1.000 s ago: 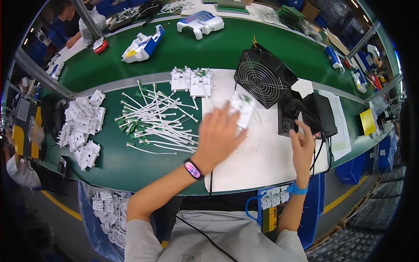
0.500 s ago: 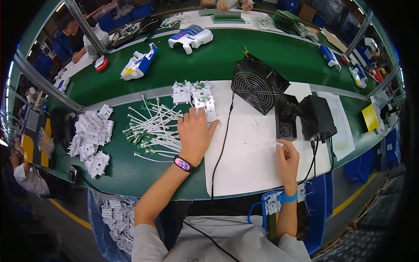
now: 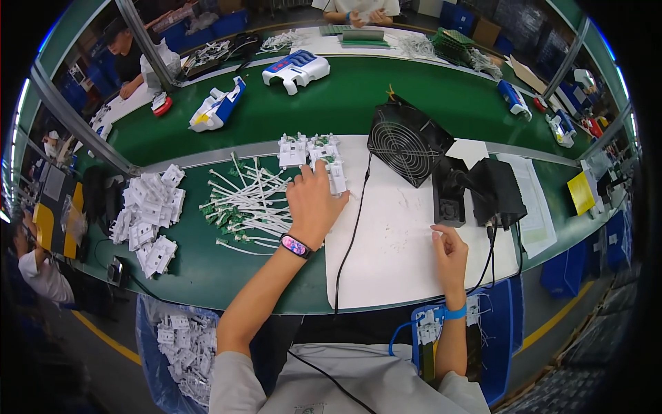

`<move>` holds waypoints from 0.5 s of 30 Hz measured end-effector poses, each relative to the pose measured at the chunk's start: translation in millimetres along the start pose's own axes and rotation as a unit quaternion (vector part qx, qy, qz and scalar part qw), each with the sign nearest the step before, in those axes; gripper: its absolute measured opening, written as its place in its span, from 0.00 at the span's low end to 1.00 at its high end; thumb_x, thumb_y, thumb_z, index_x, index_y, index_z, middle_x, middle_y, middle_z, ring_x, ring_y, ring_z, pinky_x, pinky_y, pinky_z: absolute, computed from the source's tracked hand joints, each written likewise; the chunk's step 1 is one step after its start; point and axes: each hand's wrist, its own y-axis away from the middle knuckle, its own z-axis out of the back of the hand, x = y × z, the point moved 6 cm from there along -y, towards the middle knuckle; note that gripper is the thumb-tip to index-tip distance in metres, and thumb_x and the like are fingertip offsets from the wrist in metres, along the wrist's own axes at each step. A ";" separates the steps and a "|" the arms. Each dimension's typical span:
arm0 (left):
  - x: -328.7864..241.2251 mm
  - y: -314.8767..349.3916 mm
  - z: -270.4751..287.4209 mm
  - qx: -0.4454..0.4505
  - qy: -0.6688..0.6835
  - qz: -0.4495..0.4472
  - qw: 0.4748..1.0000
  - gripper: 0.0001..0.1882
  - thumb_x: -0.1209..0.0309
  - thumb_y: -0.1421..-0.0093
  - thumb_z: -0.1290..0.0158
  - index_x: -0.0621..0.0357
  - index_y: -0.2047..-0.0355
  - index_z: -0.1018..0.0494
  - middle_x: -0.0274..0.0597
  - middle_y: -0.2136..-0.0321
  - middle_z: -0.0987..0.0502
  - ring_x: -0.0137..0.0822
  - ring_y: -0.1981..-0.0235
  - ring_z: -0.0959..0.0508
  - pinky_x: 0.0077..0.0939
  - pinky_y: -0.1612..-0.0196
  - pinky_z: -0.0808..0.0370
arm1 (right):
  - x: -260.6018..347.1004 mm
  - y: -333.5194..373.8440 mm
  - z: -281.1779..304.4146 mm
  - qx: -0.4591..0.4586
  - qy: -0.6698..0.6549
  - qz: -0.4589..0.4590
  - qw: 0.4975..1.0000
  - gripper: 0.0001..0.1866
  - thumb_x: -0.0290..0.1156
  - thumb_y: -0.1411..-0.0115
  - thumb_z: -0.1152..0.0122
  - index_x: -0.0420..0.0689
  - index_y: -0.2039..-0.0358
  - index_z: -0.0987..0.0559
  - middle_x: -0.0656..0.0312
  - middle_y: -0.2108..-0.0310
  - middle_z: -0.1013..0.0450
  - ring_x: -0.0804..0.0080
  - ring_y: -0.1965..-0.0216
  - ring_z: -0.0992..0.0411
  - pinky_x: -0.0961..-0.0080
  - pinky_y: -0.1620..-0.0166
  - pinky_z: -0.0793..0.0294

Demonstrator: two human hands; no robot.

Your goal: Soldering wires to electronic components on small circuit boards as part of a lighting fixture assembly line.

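Note:
My left hand (image 3: 312, 199) reaches over a white plastic housing (image 3: 337, 178), fingers on its left side and thumb at its lower right, closed about it. This housing is the nearest of a small group of white housings (image 3: 292, 153) at the top edge of the white mat; some carry green pieces. Left of the hand lies a heap of white cables with green boards (image 3: 249, 200). My right hand (image 3: 451, 259) hovers over the right part of the mat, fingers loosely curled, a small gap between thumb and index. Nothing shows in it.
A black fan (image 3: 407, 141) and a black boxy device on a stand (image 3: 498, 193) occupy the mat's far right, with black cords. White housings are piled (image 3: 148, 214) at left and fill a bagged bin (image 3: 185, 355) below. Blue-white shells (image 3: 296, 71) lie on the green belt. Co-workers sit beyond.
The view has shifted slightly. My left hand's fingers have moved onto the nearest housing, with the index stretched further forward. My right hand stays nearly in place, its fingers still loosely curled.

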 end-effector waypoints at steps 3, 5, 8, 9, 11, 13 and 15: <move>-4.7 -0.3 10.9 -0.012 0.015 0.012 1.000 0.35 0.52 0.54 0.29 0.62 0.52 0.28 0.50 0.64 0.25 0.48 0.65 0.20 0.41 0.61 0.25 | -0.2 0.6 0.2 0.004 -0.009 -0.001 1.000 0.08 0.25 0.32 0.40 0.39 0.56 0.17 0.75 0.81 0.44 0.87 0.78 0.49 0.79 0.74 0.53; -10.7 -4.1 18.3 -0.029 0.021 0.013 0.999 0.35 0.52 0.52 0.30 0.62 0.53 0.28 0.51 0.63 0.25 0.48 0.65 0.20 0.42 0.61 0.25 | 2.1 0.4 1.0 0.002 -0.017 0.003 1.000 0.08 0.25 0.32 0.40 0.39 0.55 0.17 0.75 0.81 0.44 0.87 0.78 0.48 0.80 0.74 0.52; -14.6 -14.9 24.7 -0.043 0.032 0.026 0.998 0.34 0.51 0.51 0.31 0.63 0.52 0.27 0.51 0.64 0.25 0.49 0.66 0.20 0.43 0.62 0.26 | 2.6 2.3 4.3 0.000 -0.011 0.003 1.000 0.08 0.25 0.32 0.40 0.39 0.55 0.17 0.75 0.81 0.43 0.87 0.78 0.48 0.80 0.74 0.52; -13.7 -16.1 20.7 -0.044 0.033 0.026 0.998 0.34 0.51 0.51 0.31 0.63 0.52 0.27 0.51 0.64 0.25 0.49 0.66 0.20 0.43 0.62 0.26 | 3.5 2.7 5.3 -0.001 -0.010 0.004 1.000 0.08 0.25 0.32 0.40 0.39 0.55 0.17 0.75 0.81 0.43 0.87 0.78 0.48 0.80 0.74 0.52; -7.9 -16.3 8.8 -0.038 0.001 0.022 0.999 0.34 0.51 0.50 0.31 0.63 0.52 0.28 0.50 0.63 0.25 0.49 0.64 0.21 0.44 0.63 0.26 | 3.5 2.1 3.0 0.007 -0.021 -0.002 1.000 0.08 0.25 0.32 0.40 0.39 0.55 0.17 0.74 0.81 0.42 0.86 0.78 0.47 0.80 0.74 0.51; -2.6 -2.2 4.4 -0.018 -0.008 0.027 0.999 0.35 0.50 0.50 0.31 0.63 0.52 0.28 0.50 0.62 0.25 0.49 0.62 0.21 0.44 0.63 0.26 | 2.2 1.8 -3.2 0.012 -0.014 0.007 1.000 0.08 0.25 0.31 0.40 0.39 0.55 0.17 0.74 0.81 0.42 0.87 0.78 0.47 0.80 0.74 0.51; -7.7 11.3 7.6 0.006 -0.001 0.019 1.000 0.38 0.49 0.48 0.32 0.64 0.48 0.30 0.52 0.58 0.26 0.51 0.55 0.24 0.46 0.59 0.25 | 1.8 4.1 -3.7 0.012 -0.006 0.010 1.000 0.08 0.25 0.31 0.41 0.39 0.55 0.17 0.74 0.81 0.42 0.87 0.78 0.47 0.80 0.74 0.51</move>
